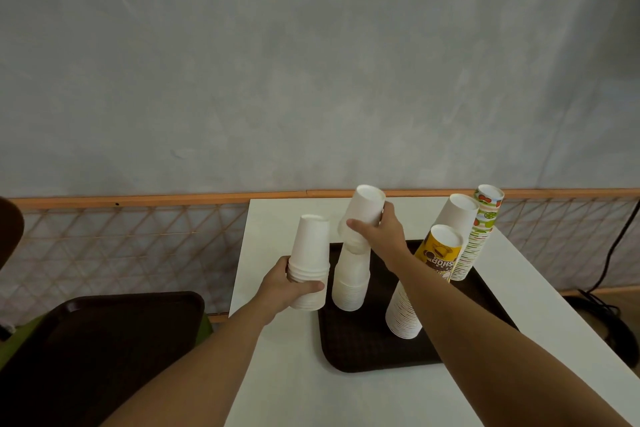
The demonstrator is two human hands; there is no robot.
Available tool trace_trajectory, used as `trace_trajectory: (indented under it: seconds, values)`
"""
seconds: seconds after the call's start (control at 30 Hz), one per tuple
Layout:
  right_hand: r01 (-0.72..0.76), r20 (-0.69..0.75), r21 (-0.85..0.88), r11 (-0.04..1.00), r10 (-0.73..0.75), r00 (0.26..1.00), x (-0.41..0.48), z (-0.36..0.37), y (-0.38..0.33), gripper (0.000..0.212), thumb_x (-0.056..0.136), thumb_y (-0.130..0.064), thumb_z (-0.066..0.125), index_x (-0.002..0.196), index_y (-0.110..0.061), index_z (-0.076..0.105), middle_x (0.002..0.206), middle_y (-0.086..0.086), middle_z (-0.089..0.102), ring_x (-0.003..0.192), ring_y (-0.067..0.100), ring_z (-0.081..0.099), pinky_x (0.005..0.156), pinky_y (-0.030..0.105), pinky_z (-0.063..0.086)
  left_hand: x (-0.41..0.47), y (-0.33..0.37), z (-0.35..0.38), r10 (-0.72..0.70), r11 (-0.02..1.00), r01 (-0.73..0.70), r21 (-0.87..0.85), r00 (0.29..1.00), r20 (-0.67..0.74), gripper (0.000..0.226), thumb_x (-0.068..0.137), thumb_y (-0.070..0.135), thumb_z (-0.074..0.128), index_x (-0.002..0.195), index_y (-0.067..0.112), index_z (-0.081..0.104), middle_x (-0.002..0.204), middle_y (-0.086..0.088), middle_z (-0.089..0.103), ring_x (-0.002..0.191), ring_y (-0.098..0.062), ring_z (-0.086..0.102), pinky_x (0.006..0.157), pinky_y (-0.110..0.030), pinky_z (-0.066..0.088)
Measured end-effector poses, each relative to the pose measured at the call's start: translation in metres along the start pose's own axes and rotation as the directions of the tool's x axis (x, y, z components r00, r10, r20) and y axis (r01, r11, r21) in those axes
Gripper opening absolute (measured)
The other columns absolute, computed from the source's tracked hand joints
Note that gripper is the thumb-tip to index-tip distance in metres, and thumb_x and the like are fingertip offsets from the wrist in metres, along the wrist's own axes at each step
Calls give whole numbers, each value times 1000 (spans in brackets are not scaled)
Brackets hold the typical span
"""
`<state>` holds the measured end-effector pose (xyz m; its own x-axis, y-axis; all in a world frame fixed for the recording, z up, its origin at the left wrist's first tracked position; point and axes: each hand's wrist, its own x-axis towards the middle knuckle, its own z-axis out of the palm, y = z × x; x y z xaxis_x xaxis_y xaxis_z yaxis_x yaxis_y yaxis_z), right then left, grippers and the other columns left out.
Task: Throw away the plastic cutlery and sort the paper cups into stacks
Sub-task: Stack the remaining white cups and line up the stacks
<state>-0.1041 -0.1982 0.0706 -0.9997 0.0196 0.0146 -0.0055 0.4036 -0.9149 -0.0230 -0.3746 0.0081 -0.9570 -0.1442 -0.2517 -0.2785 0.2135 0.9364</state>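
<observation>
My left hand (289, 282) grips a short stack of upside-down white paper cups (310, 256) at the left edge of a dark brown tray (360, 347). My right hand (382, 230) holds a tilted white cup (363, 210) on top of a taller white stack (350, 282) standing on the tray. Further right on the tray stand a tall leaning white stack (407, 312), a yellow printed cup stack (438, 255) and a fruit-patterned stack (479, 236). No plastic cutlery is visible.
The tray lies on a white table (311, 374) against a grey wall. A second dark tray (104, 333) rests on a green seat to the left. Black cables (609, 315) hang off the right side of the table.
</observation>
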Motion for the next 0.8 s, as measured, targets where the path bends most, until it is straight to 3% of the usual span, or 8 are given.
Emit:
trace_trajectory:
  seconds: [0.33,0.63,0.8]
  values:
    - [-63,57,-57,996,66,996,-7,5,17,78,81,-29,71,142,-15,24,140,14,42,127,31,45,99,39,44,3,2,-3,-3,1000,3,10,1000,-13,68,68,23,82,125,20,45,115,4,55,103,-16,52,83,-29,43]
    - [52,32,-33,998,-51,998,-6,4,-5,70,85,-38,66,141,-17,29,135,11,47,123,24,47,87,28,41,1,7,1,3,1000,-3,19,1000,-4,66,69,24,82,123,20,45,110,6,54,100,-15,52,78,-28,43]
    - [116,155,10,993,-116,981,-13,12,-19,75,82,-41,68,142,-18,29,135,8,47,125,22,45,93,29,40,1,16,4,25,999,-25,44,1000,4,66,69,25,81,124,19,45,112,4,54,100,-15,52,78,-27,41]
